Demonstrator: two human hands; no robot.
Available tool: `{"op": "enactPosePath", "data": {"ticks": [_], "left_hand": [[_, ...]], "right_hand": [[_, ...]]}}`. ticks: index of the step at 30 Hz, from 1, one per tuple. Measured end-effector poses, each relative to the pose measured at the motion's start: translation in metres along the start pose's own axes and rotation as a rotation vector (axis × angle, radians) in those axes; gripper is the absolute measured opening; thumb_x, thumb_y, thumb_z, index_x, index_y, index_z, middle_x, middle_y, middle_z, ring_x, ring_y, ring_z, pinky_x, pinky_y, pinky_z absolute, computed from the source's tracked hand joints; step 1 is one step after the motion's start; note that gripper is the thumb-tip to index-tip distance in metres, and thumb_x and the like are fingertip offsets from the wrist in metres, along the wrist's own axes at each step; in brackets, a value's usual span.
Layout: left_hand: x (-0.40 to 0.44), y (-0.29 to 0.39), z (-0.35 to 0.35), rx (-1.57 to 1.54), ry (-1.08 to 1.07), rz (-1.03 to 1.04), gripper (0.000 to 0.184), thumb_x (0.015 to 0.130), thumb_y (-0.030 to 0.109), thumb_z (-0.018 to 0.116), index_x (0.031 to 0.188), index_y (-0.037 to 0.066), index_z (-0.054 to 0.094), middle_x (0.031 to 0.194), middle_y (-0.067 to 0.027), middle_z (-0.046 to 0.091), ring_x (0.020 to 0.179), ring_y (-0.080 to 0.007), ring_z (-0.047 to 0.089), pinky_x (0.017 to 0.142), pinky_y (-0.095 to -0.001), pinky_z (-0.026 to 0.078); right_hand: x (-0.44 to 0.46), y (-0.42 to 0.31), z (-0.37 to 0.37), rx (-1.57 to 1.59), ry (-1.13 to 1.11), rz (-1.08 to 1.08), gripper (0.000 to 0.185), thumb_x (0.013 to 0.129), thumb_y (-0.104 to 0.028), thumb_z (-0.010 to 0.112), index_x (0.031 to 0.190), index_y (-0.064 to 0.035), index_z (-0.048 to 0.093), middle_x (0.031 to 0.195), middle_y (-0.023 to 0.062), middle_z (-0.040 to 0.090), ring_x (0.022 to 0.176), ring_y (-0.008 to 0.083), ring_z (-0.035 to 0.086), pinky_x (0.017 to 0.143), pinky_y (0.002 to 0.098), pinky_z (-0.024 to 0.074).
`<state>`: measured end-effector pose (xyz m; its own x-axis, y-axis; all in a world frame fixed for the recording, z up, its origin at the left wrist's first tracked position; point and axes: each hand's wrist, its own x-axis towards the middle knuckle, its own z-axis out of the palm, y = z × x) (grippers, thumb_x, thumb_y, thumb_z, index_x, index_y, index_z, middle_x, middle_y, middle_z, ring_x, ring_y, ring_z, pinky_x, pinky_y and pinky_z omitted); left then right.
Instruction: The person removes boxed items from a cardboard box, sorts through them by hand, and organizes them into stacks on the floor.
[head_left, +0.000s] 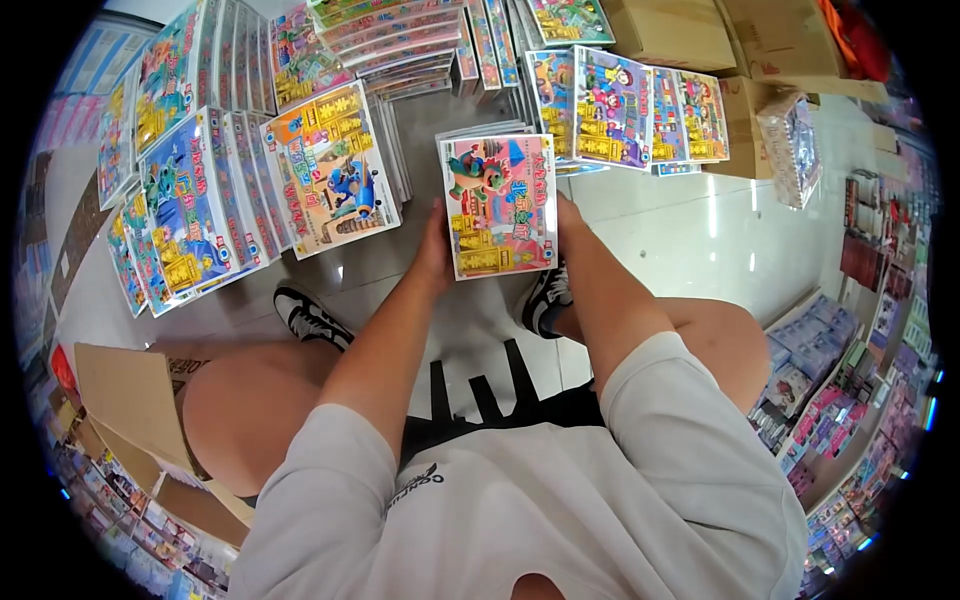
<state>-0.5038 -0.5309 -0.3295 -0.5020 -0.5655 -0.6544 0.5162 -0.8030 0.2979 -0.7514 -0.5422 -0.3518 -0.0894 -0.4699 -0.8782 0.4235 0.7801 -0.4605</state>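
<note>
Between my hands stands a stack of flat picture boxes; the front pink box (500, 210) shows a green cartoon dinosaur and yellow lettering. My left hand (434, 245) is closed on its left side, with most fingers hidden. On the right side my right hand (568, 222) grips the same stack, its fingers largely behind the box. Edges of further boxes show just behind the front one. Left of my hands, a box with an orange cover and blue plane (335, 170) leans at the end of a row. A blue-covered box (188, 212) stands beside that row.
More picture boxes stand in rows ahead, including a purple-covered box (612, 108) at right. Cardboard cartons (670, 32) sit at the upper right, near a plastic-wrapped pack (790, 150). An open carton (135, 405) is by my left knee. Stocked shelves (850, 390) line the right.
</note>
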Motion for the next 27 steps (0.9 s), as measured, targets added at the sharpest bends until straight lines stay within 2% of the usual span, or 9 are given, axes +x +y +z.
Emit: {"op": "enactPosePath", "data": {"ticks": [3, 11, 14, 15, 19, 21, 23, 26, 27], "left_hand": [[0.008, -0.006, -0.010, -0.069, -0.015, -0.050, 0.081, 0.103, 0.072, 0.038, 0.154, 0.009, 0.047, 0.152, -0.0139, 0.056, 0.133, -0.0324, 0.058, 0.112, -0.0489, 0.048], [0.011, -0.005, -0.011, -0.181, 0.063, -0.217, 0.076, 0.103, 0.069, 0.040, 0.150, 0.010, 0.052, 0.147, -0.0138, 0.059, 0.130, -0.0335, 0.061, 0.108, -0.0548, 0.050], [0.006, -0.002, -0.002, -0.155, 0.066, -0.140, 0.071, 0.104, 0.063, 0.042, 0.149, 0.010, 0.054, 0.145, -0.0140, 0.061, 0.128, -0.0336, 0.062, 0.108, -0.0538, 0.051], [0.017, -0.020, -0.030, -0.273, 0.164, -0.134, 0.061, 0.106, 0.052, 0.042, 0.144, 0.007, 0.058, 0.140, -0.0148, 0.064, 0.123, -0.0337, 0.064, 0.106, -0.0523, 0.052], [0.014, -0.023, -0.057, -0.440, 0.016, 0.039, 0.052, 0.106, 0.040, 0.041, 0.137, 0.003, 0.061, 0.129, -0.0149, 0.068, 0.116, -0.0350, 0.066, 0.100, -0.0516, 0.054], [0.016, -0.033, -0.085, -0.528, -0.172, 0.143, 0.052, 0.105, 0.041, 0.044, 0.137, 0.004, 0.061, 0.128, -0.0148, 0.068, 0.115, -0.0345, 0.067, 0.100, -0.0518, 0.054], [0.003, -0.010, -0.040, -0.555, 0.125, 0.190, 0.053, 0.104, 0.046, 0.050, 0.134, 0.005, 0.062, 0.122, -0.0138, 0.069, 0.108, -0.0327, 0.068, 0.097, -0.0511, 0.055], [0.017, -0.023, -0.091, -0.711, -0.181, 0.233, 0.055, 0.102, 0.052, 0.052, 0.132, 0.006, 0.062, 0.123, -0.0130, 0.068, 0.111, -0.0314, 0.066, 0.099, -0.0501, 0.054], [0.030, -0.039, -0.128, -0.720, -0.233, 0.254, 0.056, 0.103, 0.056, 0.049, 0.133, 0.010, 0.062, 0.126, -0.0099, 0.065, 0.118, -0.0317, 0.062, 0.103, -0.0535, 0.050]], "right_hand": [[0.036, 0.010, -0.015, -0.034, -0.014, 0.093, 0.050, 0.098, -0.036, 0.062, 0.132, 0.0000, 0.066, 0.105, 0.0155, 0.075, 0.085, 0.0280, 0.074, 0.077, 0.0399, 0.0591], [0.068, 0.025, -0.014, -0.082, -0.021, 0.120, 0.048, 0.099, -0.035, 0.061, 0.134, -0.0024, 0.066, 0.108, 0.0160, 0.075, 0.090, 0.0255, 0.073, 0.080, 0.0386, 0.0589], [0.073, 0.033, -0.012, -0.091, -0.012, 0.081, 0.048, 0.099, -0.035, 0.061, 0.134, -0.0032, 0.065, 0.109, 0.0162, 0.075, 0.092, 0.0246, 0.073, 0.081, 0.0381, 0.0588], [0.075, 0.035, -0.008, -0.099, -0.014, 0.058, 0.048, 0.099, -0.035, 0.061, 0.134, -0.0035, 0.065, 0.109, 0.0163, 0.075, 0.093, 0.0242, 0.073, 0.081, 0.0380, 0.0588], [0.082, 0.052, 0.009, -0.176, -0.010, -0.078, 0.047, 0.099, -0.035, 0.061, 0.135, -0.0047, 0.065, 0.111, 0.0166, 0.075, 0.095, 0.0230, 0.073, 0.083, 0.0373, 0.0587], [0.092, 0.062, 0.023, -0.215, -0.020, -0.166, 0.047, 0.099, -0.035, 0.061, 0.135, -0.0053, 0.065, 0.111, 0.0167, 0.075, 0.096, 0.0223, 0.073, 0.084, 0.0370, 0.0586], [0.107, 0.071, 0.037, -0.248, -0.034, -0.251, 0.047, 0.099, -0.035, 0.061, 0.136, -0.0058, 0.065, 0.112, 0.0169, 0.075, 0.097, 0.0217, 0.073, 0.084, 0.0367, 0.0586], [0.131, 0.068, 0.050, -0.260, -0.075, -0.323, 0.046, 0.099, -0.035, 0.060, 0.136, -0.0067, 0.064, 0.113, 0.0171, 0.075, 0.099, 0.0208, 0.073, 0.085, 0.0362, 0.0585], [0.133, 0.059, 0.054, -0.248, -0.118, -0.318, 0.046, 0.100, -0.034, 0.060, 0.136, -0.0058, 0.064, 0.113, 0.0162, 0.075, 0.099, 0.0202, 0.073, 0.085, 0.0356, 0.0584]]}}
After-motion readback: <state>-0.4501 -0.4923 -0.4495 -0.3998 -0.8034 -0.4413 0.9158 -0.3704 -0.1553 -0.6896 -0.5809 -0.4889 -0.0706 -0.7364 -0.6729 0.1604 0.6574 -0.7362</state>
